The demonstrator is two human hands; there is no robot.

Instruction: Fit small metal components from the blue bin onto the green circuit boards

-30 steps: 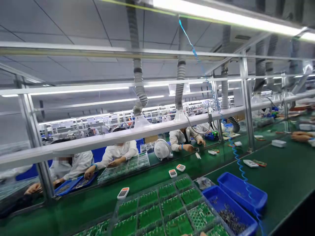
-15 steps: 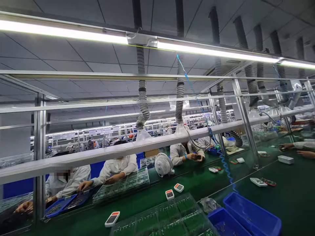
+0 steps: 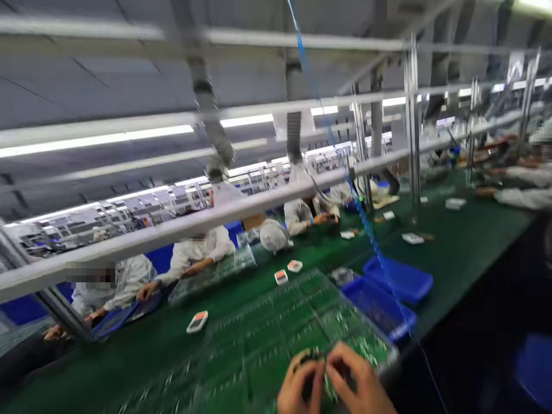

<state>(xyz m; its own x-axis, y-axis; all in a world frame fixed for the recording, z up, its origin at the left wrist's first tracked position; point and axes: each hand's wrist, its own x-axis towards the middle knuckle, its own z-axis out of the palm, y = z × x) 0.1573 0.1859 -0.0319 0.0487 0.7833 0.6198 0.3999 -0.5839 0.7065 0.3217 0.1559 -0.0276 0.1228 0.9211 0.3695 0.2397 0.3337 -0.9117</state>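
Observation:
At the bottom of the view, my left hand and my right hand are held close together, fingertips pinched toward each other. A small dark piece shows at the left fingers, too blurred to name. Whatever the right fingertips pinch is hidden. Both hands are over the near edge of a clear plastic tray with several compartments. Small green and pale parts lie in its right-hand compartments.
Two blue bins stand right of the tray, near a coiled blue air hose. Small white devices with orange-topped faces lie on the green bench. A white fan and co-workers in white coats are across the bench.
The view has tipped downward and shifted right, so the bench's near edge shows. Both my hands have come into view at the bottom; neither was visible before.

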